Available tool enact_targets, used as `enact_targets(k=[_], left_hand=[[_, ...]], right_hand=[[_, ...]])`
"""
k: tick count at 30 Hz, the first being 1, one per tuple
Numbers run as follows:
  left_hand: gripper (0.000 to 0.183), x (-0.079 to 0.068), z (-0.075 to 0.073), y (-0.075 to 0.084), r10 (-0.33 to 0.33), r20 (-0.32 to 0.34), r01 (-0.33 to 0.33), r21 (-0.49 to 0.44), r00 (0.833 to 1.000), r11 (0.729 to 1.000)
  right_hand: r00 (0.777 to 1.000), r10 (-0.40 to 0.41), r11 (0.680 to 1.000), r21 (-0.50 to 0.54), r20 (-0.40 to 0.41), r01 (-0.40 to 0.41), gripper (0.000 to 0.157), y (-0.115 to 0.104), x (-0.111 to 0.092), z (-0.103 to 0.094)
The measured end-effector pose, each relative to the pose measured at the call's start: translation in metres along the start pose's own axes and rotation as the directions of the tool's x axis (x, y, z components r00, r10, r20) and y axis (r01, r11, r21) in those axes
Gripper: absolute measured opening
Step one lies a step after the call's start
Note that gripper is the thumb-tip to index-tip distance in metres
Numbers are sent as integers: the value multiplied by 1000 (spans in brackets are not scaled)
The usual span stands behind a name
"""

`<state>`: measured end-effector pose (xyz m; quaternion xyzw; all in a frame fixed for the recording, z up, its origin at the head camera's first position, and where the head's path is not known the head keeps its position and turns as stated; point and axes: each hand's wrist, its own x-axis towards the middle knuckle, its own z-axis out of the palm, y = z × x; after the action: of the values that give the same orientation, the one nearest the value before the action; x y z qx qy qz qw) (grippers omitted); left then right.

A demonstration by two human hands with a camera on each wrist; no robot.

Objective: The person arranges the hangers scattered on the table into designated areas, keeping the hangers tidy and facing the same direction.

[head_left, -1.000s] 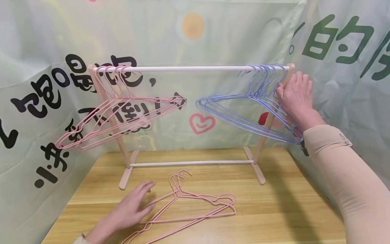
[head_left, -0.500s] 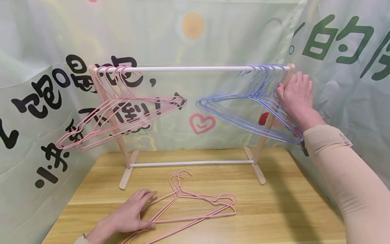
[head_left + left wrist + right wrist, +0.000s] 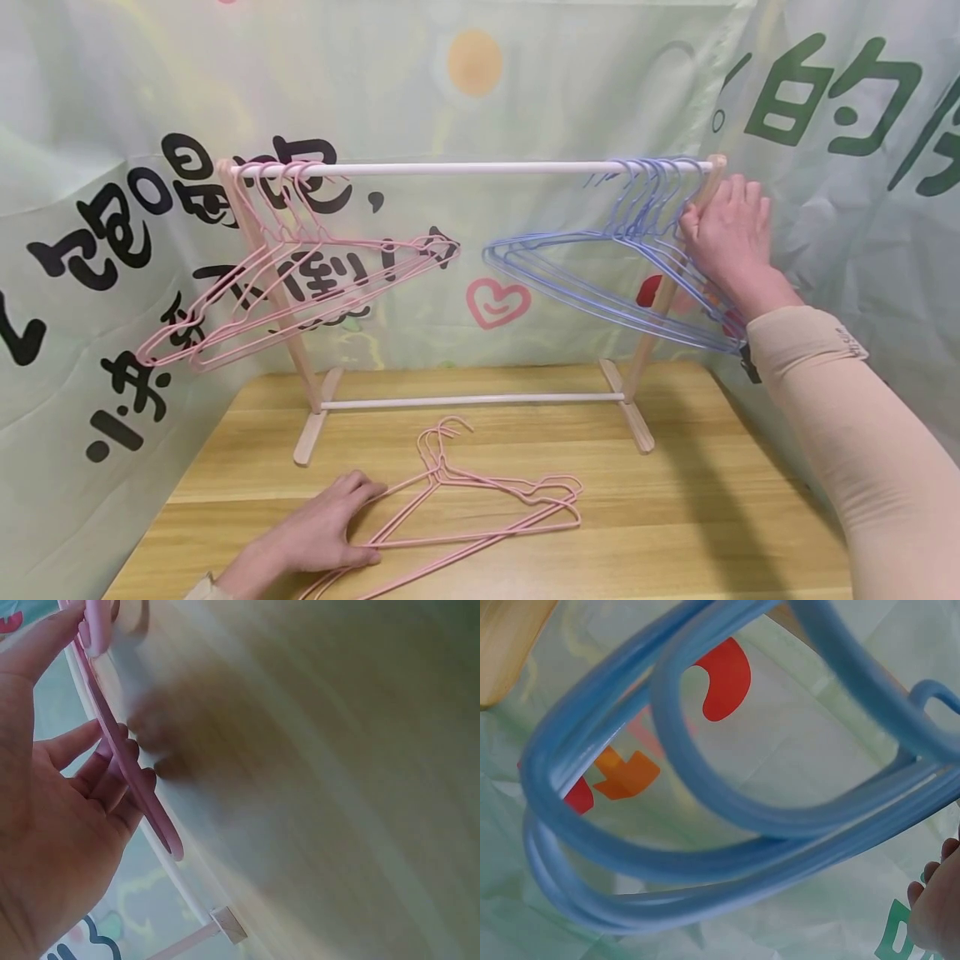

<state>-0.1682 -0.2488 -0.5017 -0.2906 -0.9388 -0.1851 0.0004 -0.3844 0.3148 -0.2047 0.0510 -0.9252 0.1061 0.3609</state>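
Note:
Several pink clothes hangers [image 3: 480, 479] lie overlapped on the table. At their left end is my left hand [image 3: 322, 521], its fingers at the upper arm and its thumb at the lower bar. In the left wrist view the fingers [image 3: 112, 769] curl round a pink hanger [image 3: 131, 761]. My right hand [image 3: 727, 229] grips the right post [image 3: 705, 196] of a small clothes rack near its top; part of that grip is hidden. Beside it, several blue hangers [image 3: 592, 275] hang from the rack's white rail [image 3: 465, 169]. Blue hanger ends [image 3: 667, 862] fill the right wrist view.
More pink hangers [image 3: 300, 292] hang at the rail's left end. The rack's wooden feet [image 3: 315, 425] stand on the wooden table [image 3: 675, 500], joined by a white lower bar [image 3: 465, 401]. Printed cloth [image 3: 420, 92] surrounds the table at the back and sides.
My left hand has lowered onto the left end of the pink hangers on the table, and its fingers have closed in. The right hand has stayed on the post.

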Motion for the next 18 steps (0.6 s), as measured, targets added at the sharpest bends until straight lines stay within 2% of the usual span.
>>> enact_targets(k=[18], left_hand=[[75, 1, 1, 3, -9, 14, 10, -49, 1000, 999]], right_hand=[[1000, -1, 1000, 1, 0, 1, 41, 1, 0, 1]])
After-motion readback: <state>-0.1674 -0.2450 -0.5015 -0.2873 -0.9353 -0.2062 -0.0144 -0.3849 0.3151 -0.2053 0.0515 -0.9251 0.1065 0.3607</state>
